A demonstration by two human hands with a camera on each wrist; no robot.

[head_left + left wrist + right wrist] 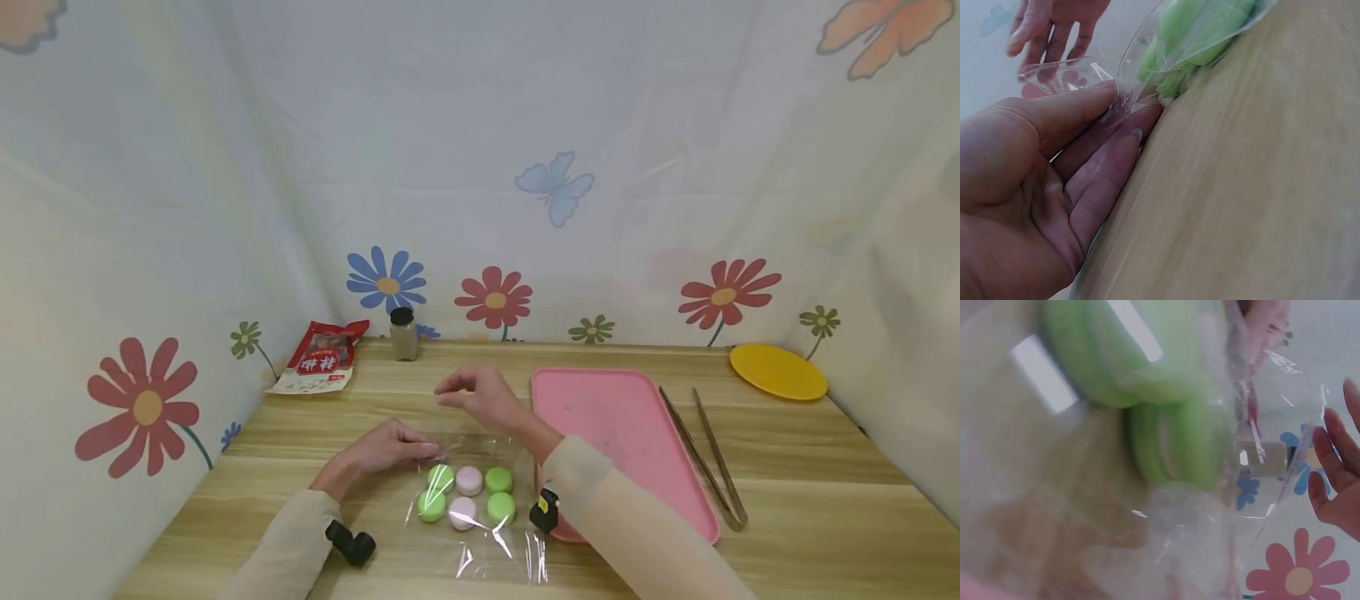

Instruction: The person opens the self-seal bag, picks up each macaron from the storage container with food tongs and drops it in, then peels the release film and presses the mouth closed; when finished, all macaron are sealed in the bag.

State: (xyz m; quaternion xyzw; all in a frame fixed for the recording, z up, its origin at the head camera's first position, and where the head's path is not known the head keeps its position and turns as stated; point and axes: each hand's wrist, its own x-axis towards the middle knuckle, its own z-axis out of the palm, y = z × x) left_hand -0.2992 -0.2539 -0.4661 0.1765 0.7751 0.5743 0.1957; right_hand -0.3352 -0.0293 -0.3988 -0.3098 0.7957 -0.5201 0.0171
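Observation:
A clear plastic bag [487, 550] lies on the wooden table with two rows of macarons inside. Several are green [501, 507] and two are pale pink [462, 512]. At the bag's far left corner, my left hand [390, 446] pinches the film between thumb and fingers, as the left wrist view shows closely. My right hand [487, 400] is raised above the far edge of the bag. Its fingers [1335, 456] are loosely spread beside the lifted film, and I see nothing gripped in them. Blurred green macarons [1175, 444] fill much of the right wrist view.
Right of the bag lies a pink tray [600, 408], partly under my right forearm. Metal tongs [720, 467] lie beside it, and a yellow plate [778, 372] sits at the far right. A red-and-white food packet [322, 358] and a black-capped jar [404, 337] stand at the back left.

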